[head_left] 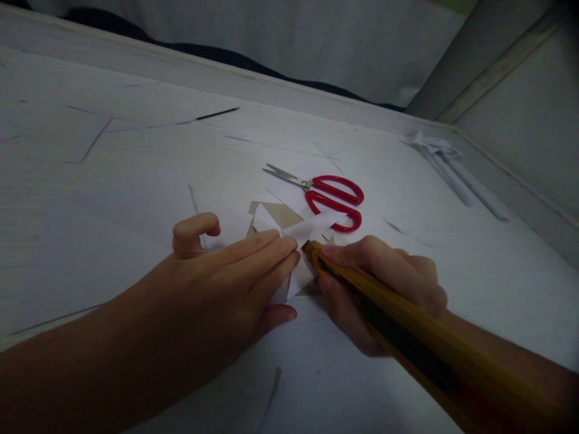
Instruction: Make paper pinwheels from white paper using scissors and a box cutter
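My right hand (pixel 384 283) is closed around a yellow and black utility knife (pixel 362 289), whose tip points at a folded white paper piece (pixel 304 274). The blade itself is hardly visible. Flat on that paper lies my left hand (pixel 226 277), its fingers stretched out and pressing it down, with the index finger bent up and apart. Some grey-beige card (pixel 280 212) shows under and behind the paper. Just beyond, scissors (pixel 332 190) with red handles lie with their blades slightly apart, one handle partly covered by a paper flap. My left palm hides part of the paper.
White sheets (pixel 122 199) lie on the white table at the left. A thin black pen refill or stick (pixel 217 114) and thin paper strips (pixel 94 141) are at the back. Rolled paper tubes (pixel 470 181) rest at the right, beside the raised table edge.
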Action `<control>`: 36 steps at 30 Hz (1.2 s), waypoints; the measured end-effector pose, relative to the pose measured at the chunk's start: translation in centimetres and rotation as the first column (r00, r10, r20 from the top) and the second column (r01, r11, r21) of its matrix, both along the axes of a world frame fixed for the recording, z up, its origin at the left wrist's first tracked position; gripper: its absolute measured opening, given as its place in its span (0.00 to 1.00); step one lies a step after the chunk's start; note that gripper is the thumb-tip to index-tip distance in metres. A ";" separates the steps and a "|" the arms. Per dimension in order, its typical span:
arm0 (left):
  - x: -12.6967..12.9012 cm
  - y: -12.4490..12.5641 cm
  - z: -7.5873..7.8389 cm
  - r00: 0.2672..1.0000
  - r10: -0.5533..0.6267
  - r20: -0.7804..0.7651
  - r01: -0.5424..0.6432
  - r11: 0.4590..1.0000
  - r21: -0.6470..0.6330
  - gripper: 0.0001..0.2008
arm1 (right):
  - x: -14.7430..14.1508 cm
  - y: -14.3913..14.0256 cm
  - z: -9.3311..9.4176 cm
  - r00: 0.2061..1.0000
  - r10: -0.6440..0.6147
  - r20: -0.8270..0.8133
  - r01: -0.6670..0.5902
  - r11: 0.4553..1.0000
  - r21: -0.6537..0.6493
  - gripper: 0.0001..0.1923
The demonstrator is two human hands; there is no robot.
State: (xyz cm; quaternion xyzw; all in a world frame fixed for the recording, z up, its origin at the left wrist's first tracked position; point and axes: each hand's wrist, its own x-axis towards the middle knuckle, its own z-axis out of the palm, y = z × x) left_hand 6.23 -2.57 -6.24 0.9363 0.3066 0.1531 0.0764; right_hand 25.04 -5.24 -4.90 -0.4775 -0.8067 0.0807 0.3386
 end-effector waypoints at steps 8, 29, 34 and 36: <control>0.0 0.1 -0.1 1.000 -0.005 -0.011 0.005 1.000 -0.024 0.14 | 0.2 0.2 0.4 0.985 0.127 0.117 -0.136 0.988 0.075 0.04; 0.1 0.1 0.0 1.000 -0.015 -0.002 0.015 1.000 -0.015 0.14 | -0.8 -0.4 0.1 0.987 -0.159 -0.022 0.160 0.986 0.052 0.07; 0.1 0.0 0.0 1.000 0.000 -0.015 0.000 1.000 -0.008 0.13 | -1.0 -0.4 0.2 0.984 -0.177 -0.020 0.178 0.983 0.047 0.06; 0.1 0.0 -0.1 1.000 0.012 -0.024 -0.013 1.000 -0.016 0.13 | -1.0 -0.4 0.2 0.986 -0.169 0.003 0.169 0.983 0.078 0.06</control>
